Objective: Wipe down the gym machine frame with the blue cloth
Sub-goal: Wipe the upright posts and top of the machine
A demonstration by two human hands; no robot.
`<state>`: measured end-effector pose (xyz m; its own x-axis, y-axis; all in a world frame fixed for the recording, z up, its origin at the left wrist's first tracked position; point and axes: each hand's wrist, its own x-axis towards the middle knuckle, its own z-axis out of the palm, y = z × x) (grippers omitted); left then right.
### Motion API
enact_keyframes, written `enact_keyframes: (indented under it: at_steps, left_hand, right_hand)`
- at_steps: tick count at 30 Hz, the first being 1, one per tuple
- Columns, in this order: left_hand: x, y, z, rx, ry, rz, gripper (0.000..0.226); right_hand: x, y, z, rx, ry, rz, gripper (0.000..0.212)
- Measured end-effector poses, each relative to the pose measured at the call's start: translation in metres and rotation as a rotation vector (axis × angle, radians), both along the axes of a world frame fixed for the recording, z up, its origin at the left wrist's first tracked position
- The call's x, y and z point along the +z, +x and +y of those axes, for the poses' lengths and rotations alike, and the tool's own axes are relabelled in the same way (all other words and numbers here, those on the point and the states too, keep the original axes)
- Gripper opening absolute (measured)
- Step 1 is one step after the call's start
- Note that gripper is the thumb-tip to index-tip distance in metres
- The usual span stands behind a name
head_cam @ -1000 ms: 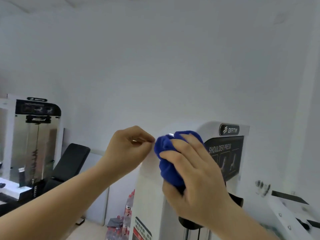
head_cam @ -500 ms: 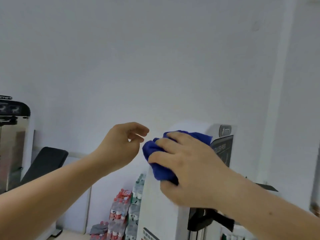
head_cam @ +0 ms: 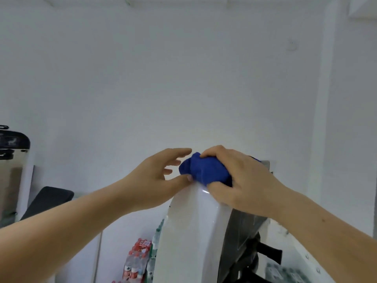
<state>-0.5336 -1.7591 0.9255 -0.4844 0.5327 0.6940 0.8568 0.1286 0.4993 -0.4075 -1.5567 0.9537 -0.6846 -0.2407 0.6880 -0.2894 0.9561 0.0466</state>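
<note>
A bunched blue cloth (head_cam: 204,169) lies on the rounded top of the white gym machine frame (head_cam: 189,225). My right hand (head_cam: 240,180) grips the cloth from above, fingers over it and thumb under its near edge. My left hand (head_cam: 161,176) reaches in from the left with fingers spread, thumb tip touching the cloth's lower left edge on the frame. The frame's dark front panel (head_cam: 238,227) shows below my right wrist.
A white wall fills the background. Packs of bottled drinks (head_cam: 138,260) stand on the floor left of the frame. Another machine with a black top (head_cam: 12,152) and a black padded bench (head_cam: 49,203) stand at the far left.
My right hand has slid the cloth up onto the very top of the frame. My left hand opened its fingers and moved right until the thumb met the cloth. The view tilted and shifted.
</note>
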Motion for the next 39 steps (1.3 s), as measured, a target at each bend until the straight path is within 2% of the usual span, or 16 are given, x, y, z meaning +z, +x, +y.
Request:
enact_keyframes:
  at_steps: [3,5,7,10,12,15,18,21,23,25,27,29,33,35,39]
  left_hand:
    - [0.013,0.008,0.008,0.012,-0.093,0.06,0.058]
    - [0.021,0.013,0.015,0.005,-0.142,0.089,0.055]
    - [0.028,0.017,0.023,-0.026,-0.15,0.086,0.051]
    - [0.04,0.023,0.037,-0.083,-0.101,0.028,0.044]
    - [0.047,0.025,0.05,-0.05,-0.08,0.056,0.041]
    - [0.052,0.027,0.068,0.013,-0.15,0.065,0.041]
    - [0.053,0.026,0.08,0.062,-0.315,0.042,0.037]
    - [0.054,0.025,0.081,0.096,-0.338,-0.03,0.04]
    - [0.056,0.024,0.081,0.104,-0.303,-0.027,0.042]
    - [0.057,0.023,0.081,0.094,-0.274,0.001,0.039]
    - [0.056,0.023,0.082,0.083,-0.299,0.044,0.03]
    - [0.054,0.025,0.083,0.09,-0.324,0.054,0.028]
    - [0.051,0.028,0.082,0.125,-0.355,0.06,0.027]
    - [0.053,0.029,0.081,0.147,-0.392,0.072,0.032]
    - [0.055,0.029,0.082,0.167,-0.405,0.091,0.029]
  right_hand:
    - [0.022,-0.019,0.046,0.024,-0.263,-0.109,0.022]
    - [0.019,-0.023,0.069,0.053,-0.349,-0.099,0.021]
    - [0.004,-0.015,0.072,0.086,-0.325,-0.05,0.029]
    - [-0.019,-0.007,0.07,0.139,-0.23,0.068,0.057]
    - [-0.024,-0.008,0.072,0.183,-0.268,0.135,0.068]
    - [-0.017,-0.014,0.077,0.224,-0.289,0.192,0.049]
    - [-0.005,-0.028,0.098,0.242,-0.422,0.13,0.024]
    - [0.001,-0.037,0.127,0.187,-0.527,0.044,0.02]
    - [-0.006,-0.036,0.13,0.209,-0.52,0.049,0.024]
    - [-0.018,-0.034,0.123,0.247,-0.428,0.15,0.029]
    - [-0.026,-0.029,0.116,0.269,-0.345,0.225,0.033]
    - [-0.024,-0.029,0.12,0.252,-0.307,0.222,0.037]
    - [-0.003,-0.045,0.148,0.169,-0.467,0.053,0.036]
    - [0.002,-0.048,0.151,0.109,-0.48,0.018,0.032]
    - [-0.015,-0.034,0.104,0.232,-0.381,0.153,0.035]
